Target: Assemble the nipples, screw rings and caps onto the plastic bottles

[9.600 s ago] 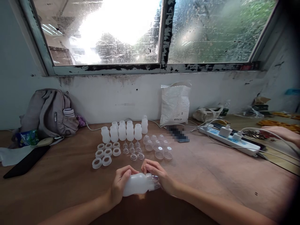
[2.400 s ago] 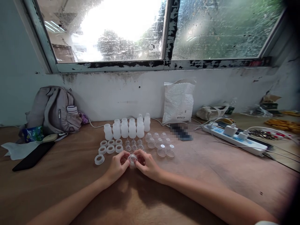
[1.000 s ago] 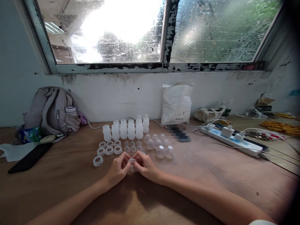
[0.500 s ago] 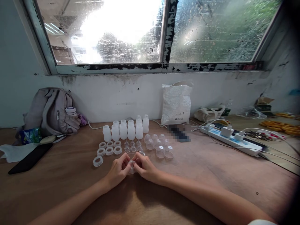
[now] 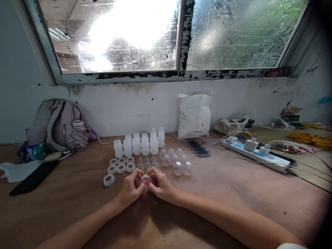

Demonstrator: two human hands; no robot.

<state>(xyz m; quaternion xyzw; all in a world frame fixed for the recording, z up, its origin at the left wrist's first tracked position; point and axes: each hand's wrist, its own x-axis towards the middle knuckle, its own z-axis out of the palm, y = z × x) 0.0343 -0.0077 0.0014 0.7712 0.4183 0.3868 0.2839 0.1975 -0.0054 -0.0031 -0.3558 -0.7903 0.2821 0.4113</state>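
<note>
My left hand (image 5: 131, 186) and my right hand (image 5: 161, 185) meet just above the table, fingers and thumbs pinching opposite sides of a clear baby bottle nipple (image 5: 146, 180). A translucent rim shows around it; whether this is a separate collar ring I cannot tell. Just beyond my fingers stand several clear nipples (image 5: 147, 159), partly hidden by my hands. To their left lie several translucent collar rings (image 5: 121, 168). Several clear dome caps (image 5: 177, 169) are grouped to the right. Behind them, frosted baby bottles (image 5: 136, 147) stand upright in rows, two at the back right topped with nipples.
A white plastic bag (image 5: 195, 116) leans against the wall. On the right lies a power strip (image 5: 259, 155) with chargers and trailing cables. A grey backpack (image 5: 55, 124) and a black flat case (image 5: 33, 178) are at the left. Yellow items (image 5: 308, 140) lie far right.
The nipple between my fingers has tilted, so its round rim now faces me more. Both hands keep their grip in nearly the same place.
</note>
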